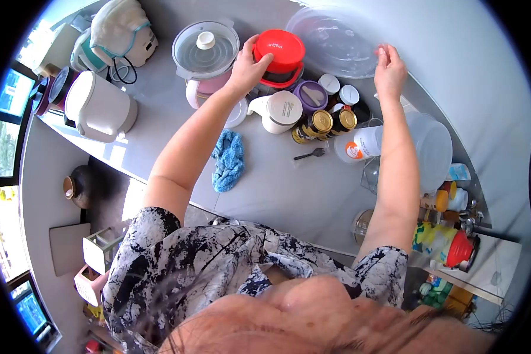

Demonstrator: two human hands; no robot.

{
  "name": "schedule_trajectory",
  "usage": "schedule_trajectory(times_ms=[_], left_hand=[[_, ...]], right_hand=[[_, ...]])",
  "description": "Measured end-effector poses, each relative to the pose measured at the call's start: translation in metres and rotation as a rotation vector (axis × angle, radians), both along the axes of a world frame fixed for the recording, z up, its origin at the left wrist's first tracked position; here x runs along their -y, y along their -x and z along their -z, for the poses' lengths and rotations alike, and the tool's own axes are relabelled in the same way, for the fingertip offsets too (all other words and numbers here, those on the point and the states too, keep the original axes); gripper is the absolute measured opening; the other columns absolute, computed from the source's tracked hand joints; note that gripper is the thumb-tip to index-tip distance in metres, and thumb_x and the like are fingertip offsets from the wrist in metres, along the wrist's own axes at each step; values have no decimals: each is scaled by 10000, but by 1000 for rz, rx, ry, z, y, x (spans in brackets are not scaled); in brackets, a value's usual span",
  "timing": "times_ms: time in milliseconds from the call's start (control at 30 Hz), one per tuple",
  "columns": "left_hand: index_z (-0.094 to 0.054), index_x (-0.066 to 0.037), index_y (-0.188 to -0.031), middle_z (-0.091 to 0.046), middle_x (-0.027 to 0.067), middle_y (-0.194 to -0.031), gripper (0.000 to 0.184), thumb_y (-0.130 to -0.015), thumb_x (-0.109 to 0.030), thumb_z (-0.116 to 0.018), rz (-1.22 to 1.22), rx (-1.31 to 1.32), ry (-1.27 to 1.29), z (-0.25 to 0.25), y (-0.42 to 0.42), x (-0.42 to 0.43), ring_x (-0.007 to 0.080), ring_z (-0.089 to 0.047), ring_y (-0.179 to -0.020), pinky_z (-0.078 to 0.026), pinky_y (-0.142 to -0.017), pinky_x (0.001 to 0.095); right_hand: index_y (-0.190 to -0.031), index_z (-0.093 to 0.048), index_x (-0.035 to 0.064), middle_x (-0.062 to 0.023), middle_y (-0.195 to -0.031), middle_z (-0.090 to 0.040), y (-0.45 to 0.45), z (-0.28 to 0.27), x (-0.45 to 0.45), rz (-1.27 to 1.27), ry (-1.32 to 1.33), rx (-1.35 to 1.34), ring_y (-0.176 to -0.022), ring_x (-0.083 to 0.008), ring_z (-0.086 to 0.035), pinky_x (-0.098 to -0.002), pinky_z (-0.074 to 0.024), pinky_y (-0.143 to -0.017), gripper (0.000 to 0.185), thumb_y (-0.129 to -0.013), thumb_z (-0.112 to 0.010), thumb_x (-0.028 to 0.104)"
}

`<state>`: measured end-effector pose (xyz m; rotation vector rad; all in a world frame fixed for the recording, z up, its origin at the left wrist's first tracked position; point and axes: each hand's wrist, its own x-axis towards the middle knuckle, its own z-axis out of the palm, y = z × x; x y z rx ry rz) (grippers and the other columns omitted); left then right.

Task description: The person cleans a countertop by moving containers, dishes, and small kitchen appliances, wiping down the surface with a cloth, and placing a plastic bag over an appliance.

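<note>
My left hand [251, 68] is closed around the left side of a round red-lidded container [282, 50], its thumb against the rim. Another red rim shows just below that lid. To the right, my right hand [390, 72] pinches the right edge of a large clear plastic lid [330, 44] near the wall. A glass pot with a clear lid [205, 50] stands left of the red container. In front are a white handled jug [282, 111], a purple-lidded tub [310, 96] and gold-topped jars [321, 121].
A blue cloth [228, 160] and a dark fork [310, 154] lie on the grey counter [265, 189]. White appliances [100, 109] stand at the left. Below my right forearm are a clear plastic container [430, 150], small jars [439, 200] and a red-capped bottle [457, 249].
</note>
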<state>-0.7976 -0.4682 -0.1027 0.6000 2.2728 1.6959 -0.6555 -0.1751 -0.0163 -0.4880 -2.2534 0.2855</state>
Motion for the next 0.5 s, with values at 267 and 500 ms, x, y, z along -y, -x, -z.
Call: schedule_trajectory(times_ms=[267, 500], left_hand=[[-344, -70, -1477, -504, 216, -1362, 707, -897, -328, -656, -16, -22, -18, 2, -3, 1, 307, -506, -1257, -394, -1076, 373], [-356, -111, -1483, -482, 273, -1353, 751, -861, -390, -672, -21, -8, -96, 10, -1, 0, 381, -512, -1250, -414, -1060, 420]], right_hand=[[-958, -680, 106, -96, -912, -697, -17, -9, -11, 370, -493, 552, -919, -298, -666, -428, -549, -739, 290, -949, -583, 379], [-1036, -641, 49, -163, -847, -711, -38, 30, -19, 269, 0, 559, -863, -378, -684, -478, -537, -745, 401, -914, -635, 430]])
